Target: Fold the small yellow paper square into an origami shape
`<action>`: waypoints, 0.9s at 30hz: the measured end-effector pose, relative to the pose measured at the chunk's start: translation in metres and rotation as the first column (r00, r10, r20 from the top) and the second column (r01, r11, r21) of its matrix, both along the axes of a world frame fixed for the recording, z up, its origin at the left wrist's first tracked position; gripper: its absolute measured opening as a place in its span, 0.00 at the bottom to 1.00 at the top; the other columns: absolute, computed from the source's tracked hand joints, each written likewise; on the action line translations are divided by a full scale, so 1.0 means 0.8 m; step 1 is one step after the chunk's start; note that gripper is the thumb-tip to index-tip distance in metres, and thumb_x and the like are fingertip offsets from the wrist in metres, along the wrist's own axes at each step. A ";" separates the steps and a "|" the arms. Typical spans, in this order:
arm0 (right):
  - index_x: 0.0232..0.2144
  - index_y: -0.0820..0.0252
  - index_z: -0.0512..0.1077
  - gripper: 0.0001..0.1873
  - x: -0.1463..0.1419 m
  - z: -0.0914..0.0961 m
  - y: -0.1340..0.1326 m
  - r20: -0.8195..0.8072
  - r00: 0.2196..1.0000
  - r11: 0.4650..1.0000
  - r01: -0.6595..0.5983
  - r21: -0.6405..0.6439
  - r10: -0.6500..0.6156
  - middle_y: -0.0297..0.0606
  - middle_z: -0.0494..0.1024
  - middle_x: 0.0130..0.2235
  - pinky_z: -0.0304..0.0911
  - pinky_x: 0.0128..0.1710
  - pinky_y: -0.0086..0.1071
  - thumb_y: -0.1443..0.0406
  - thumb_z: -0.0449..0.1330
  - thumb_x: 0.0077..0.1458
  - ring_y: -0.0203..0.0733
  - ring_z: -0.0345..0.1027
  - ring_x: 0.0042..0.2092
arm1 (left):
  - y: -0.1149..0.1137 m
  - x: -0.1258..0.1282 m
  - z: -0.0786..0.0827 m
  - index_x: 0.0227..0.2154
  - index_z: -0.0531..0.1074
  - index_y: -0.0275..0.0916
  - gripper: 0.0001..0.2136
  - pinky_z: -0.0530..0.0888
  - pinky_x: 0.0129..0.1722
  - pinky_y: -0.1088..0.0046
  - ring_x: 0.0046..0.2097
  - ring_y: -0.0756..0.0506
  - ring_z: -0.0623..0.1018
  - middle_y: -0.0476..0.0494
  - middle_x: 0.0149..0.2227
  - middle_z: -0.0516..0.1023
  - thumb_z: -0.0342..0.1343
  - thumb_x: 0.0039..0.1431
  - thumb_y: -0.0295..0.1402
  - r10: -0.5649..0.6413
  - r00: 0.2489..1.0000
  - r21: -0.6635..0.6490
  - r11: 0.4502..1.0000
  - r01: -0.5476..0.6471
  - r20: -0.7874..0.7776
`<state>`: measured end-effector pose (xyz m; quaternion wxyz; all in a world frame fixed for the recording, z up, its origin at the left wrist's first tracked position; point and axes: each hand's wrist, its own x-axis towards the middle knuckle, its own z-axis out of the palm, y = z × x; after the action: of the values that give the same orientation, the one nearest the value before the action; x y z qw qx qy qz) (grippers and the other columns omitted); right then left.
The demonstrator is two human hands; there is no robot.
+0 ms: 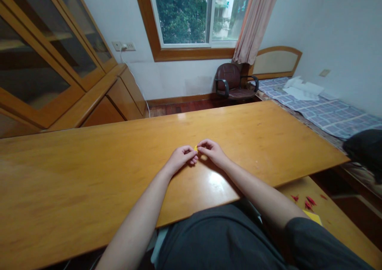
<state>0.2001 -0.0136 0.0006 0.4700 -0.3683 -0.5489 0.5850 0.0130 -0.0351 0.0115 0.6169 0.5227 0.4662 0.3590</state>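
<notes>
A small yellow piece [196,148], perhaps folded paper, is pinched between my two hands just above the wooden table [89,174]. My left hand [182,157] grips its left side with thumb and fingertips. From the other side, my right hand [210,150] closes its thumb and index finger on the piece. The fingers cover most of it, so its exact shape is hard to make out.
On a lower wooden surface at the right lie several small red pieces [310,201] and a yellow sheet [313,217]. A brown armchair [229,79] stands beyond the table. A bed [325,106] with a dark bag [365,150] is at the right, a cabinet [98,110] at the left.
</notes>
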 end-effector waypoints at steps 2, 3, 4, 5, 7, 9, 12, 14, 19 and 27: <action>0.32 0.59 0.75 0.13 0.000 -0.001 0.000 0.000 1.000 1.000 0.001 -0.005 -0.001 0.33 0.77 0.31 0.63 0.40 0.32 0.59 0.70 0.46 0.36 0.69 0.35 | 0.001 0.000 -0.002 0.29 0.72 0.34 0.22 0.74 0.28 0.74 0.26 0.49 0.78 0.42 0.27 0.80 0.67 0.48 0.51 0.000 1.000 0.003 1.000 0.000 -0.002; 0.32 0.59 0.75 0.13 0.000 -0.002 0.000 -0.002 1.000 1.000 -0.001 -0.008 0.001 0.33 0.77 0.32 0.63 0.40 0.32 0.58 0.70 0.46 0.36 0.69 0.35 | 0.001 0.000 -0.002 0.29 0.71 0.34 0.22 0.74 0.28 0.74 0.26 0.49 0.78 0.42 0.27 0.80 0.67 0.48 0.51 -0.001 1.000 0.003 1.000 0.001 -0.003; 0.32 0.59 0.75 0.13 0.000 -0.002 0.000 -0.004 1.000 1.000 -0.003 -0.008 0.003 0.33 0.78 0.32 0.63 0.40 0.33 0.58 0.70 0.46 0.36 0.69 0.35 | 0.001 0.000 -0.003 0.29 0.71 0.34 0.22 0.74 0.28 0.74 0.26 0.49 0.78 0.42 0.27 0.80 0.67 0.48 0.51 -0.002 1.000 0.004 1.000 0.003 -0.005; 0.33 0.59 0.75 0.13 0.000 -0.002 0.000 -0.006 1.000 1.000 -0.004 -0.008 0.004 0.33 0.78 0.32 0.63 0.40 0.33 0.58 0.70 0.46 0.36 0.69 0.35 | 0.001 0.000 -0.003 0.29 0.71 0.34 0.23 0.74 0.28 0.74 0.26 0.49 0.78 0.43 0.27 0.80 0.67 0.48 0.51 -0.002 1.000 0.005 1.000 0.002 -0.007; 0.33 0.59 0.75 0.13 0.001 -0.002 0.000 -0.009 1.000 1.000 -0.006 -0.005 0.006 0.33 0.78 0.32 0.63 0.40 0.33 0.58 0.70 0.46 0.36 0.69 0.35 | 0.002 0.000 -0.003 0.29 0.71 0.34 0.23 0.74 0.28 0.74 0.26 0.50 0.78 0.43 0.27 0.80 0.67 0.48 0.52 0.001 1.000 0.007 1.000 -0.001 -0.010; 0.32 0.59 0.75 0.13 0.001 -0.002 0.000 -0.007 1.000 1.000 -0.005 -0.002 0.005 0.33 0.78 0.32 0.63 0.41 0.33 0.58 0.70 0.46 0.36 0.69 0.35 | 0.002 0.000 -0.003 0.29 0.71 0.34 0.23 0.74 0.27 0.74 0.26 0.50 0.78 0.43 0.27 0.80 0.67 0.48 0.52 0.004 1.000 0.007 1.000 -0.004 -0.013; 0.33 0.59 0.75 0.13 0.001 -0.003 0.000 0.002 1.000 1.000 -0.004 0.005 0.004 0.34 0.78 0.32 0.63 0.41 0.33 0.58 0.70 0.47 0.37 0.69 0.36 | 0.002 0.000 -0.003 0.29 0.71 0.34 0.22 0.74 0.28 0.74 0.26 0.49 0.78 0.43 0.27 0.80 0.66 0.49 0.51 0.004 1.000 0.005 1.000 -0.004 -0.018; 0.33 0.58 0.75 0.13 0.001 -0.005 0.001 0.008 1.000 1.000 -0.003 0.014 0.003 0.33 0.78 0.33 0.63 0.41 0.33 0.58 0.69 0.47 0.37 0.69 0.36 | 0.002 -0.001 -0.003 0.30 0.71 0.34 0.22 0.74 0.28 0.74 0.26 0.49 0.78 0.43 0.27 0.80 0.66 0.50 0.51 0.002 1.000 0.009 1.000 -0.002 -0.021; 0.33 0.59 0.75 0.12 0.001 -0.007 0.002 0.031 1.000 1.000 -0.005 0.030 0.004 0.33 0.77 0.32 0.63 0.41 0.33 0.58 0.68 0.48 0.37 0.69 0.36 | 0.002 0.000 -0.002 0.29 0.71 0.35 0.22 0.74 0.27 0.74 0.25 0.50 0.77 0.43 0.26 0.79 0.66 0.49 0.51 0.003 1.000 0.011 1.000 -0.003 -0.020; 0.33 0.59 0.75 0.12 0.000 -0.006 0.001 0.041 0.999 0.999 -0.005 0.032 0.004 0.33 0.77 0.32 0.63 0.40 0.33 0.58 0.68 0.49 0.37 0.69 0.35 | 0.000 0.000 0.002 0.29 0.71 0.35 0.23 0.73 0.26 0.74 0.25 0.50 0.77 0.44 0.26 0.79 0.66 0.48 0.52 0.009 1.000 0.009 1.000 -0.009 -0.025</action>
<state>0.1998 -0.0125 -0.0039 0.4632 -0.3713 -0.5686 0.5694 0.0130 -0.0354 0.0129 0.6069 0.5279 0.4747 0.3574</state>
